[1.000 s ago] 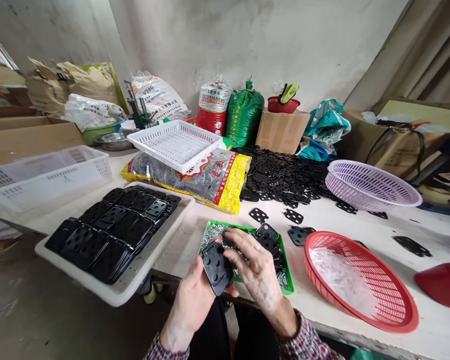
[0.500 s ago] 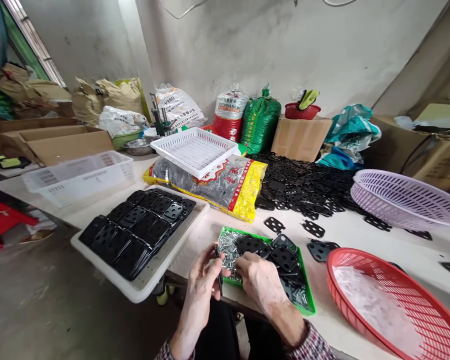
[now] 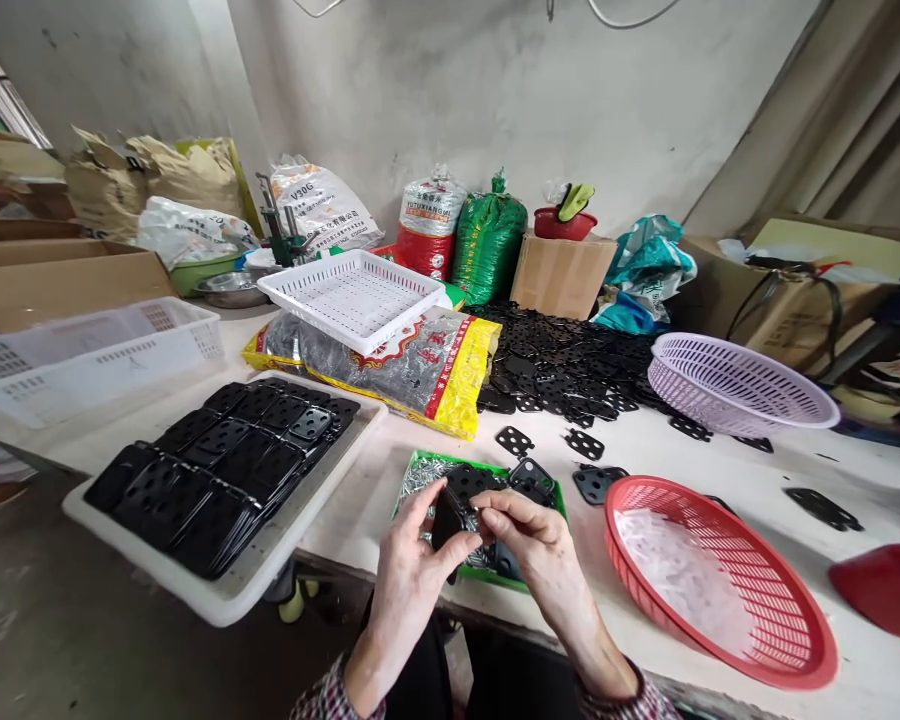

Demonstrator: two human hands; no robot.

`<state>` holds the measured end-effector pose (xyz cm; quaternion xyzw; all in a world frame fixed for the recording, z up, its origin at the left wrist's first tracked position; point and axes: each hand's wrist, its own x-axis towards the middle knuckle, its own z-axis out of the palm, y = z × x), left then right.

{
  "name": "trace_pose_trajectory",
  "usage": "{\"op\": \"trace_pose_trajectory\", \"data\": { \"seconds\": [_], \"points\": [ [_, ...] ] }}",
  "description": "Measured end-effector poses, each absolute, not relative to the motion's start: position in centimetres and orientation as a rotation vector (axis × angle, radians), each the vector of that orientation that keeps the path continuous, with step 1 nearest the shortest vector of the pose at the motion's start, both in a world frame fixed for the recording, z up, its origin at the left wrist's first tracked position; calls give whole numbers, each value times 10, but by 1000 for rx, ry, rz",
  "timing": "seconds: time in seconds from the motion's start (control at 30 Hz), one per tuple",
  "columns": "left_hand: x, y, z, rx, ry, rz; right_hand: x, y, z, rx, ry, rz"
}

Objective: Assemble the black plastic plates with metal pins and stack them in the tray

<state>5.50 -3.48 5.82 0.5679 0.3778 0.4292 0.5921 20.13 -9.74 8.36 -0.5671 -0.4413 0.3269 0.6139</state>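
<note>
- Above the green tray [image 3: 495,577], one black plate [image 3: 450,515], tilted nearly edge-on to my view, raised off the tabletop [image 3: 345,510].
- Left hand [image 3: 412,572]: grip narrow, thumb and fingers closed around the plate.
- Right hand [image 3: 538,537]: grip pinched, thumb and forefinger drawn together beside the plate's right edge. I can make out a small glint at the tips; whether a pin lies between them I cannot tell.
- Inside the green tray: silvery pins [image 3: 422,473], and loose black plates [image 3: 531,482] toward the right.
- White tray [image 3: 229,602], left: black plates stacked in close rows [image 3: 217,470].
- Red basket [image 3: 795,600], right: whitish, translucent pieces [image 3: 679,565], too blurred for me to count.
- Beyond: a heap of black plates [image 3: 570,360], its far edge partly behind a carton [image 3: 562,275].
- Hidden from me: the held plate's far face, its lower part behind the left thumb, and much of the green tray's contents behind both hands.
- Cut off: both sleeves [image 3: 634,700] at the lower edge; a red object [image 3: 885,590] at the right edge.
</note>
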Motion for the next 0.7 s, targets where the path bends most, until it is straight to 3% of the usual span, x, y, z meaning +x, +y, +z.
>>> {"op": "trace_pose_trajectory", "data": {
  "seconds": [0.23, 0.7],
  "points": [
    [61, -38, 61, 1508, 920, 1002, 205, -102, 82, -1337, -1006, 713],
    [66, -46, 66, 1751, 928, 1145, 198, -113, 77, -1531, -1342, 52]
  ]
}}
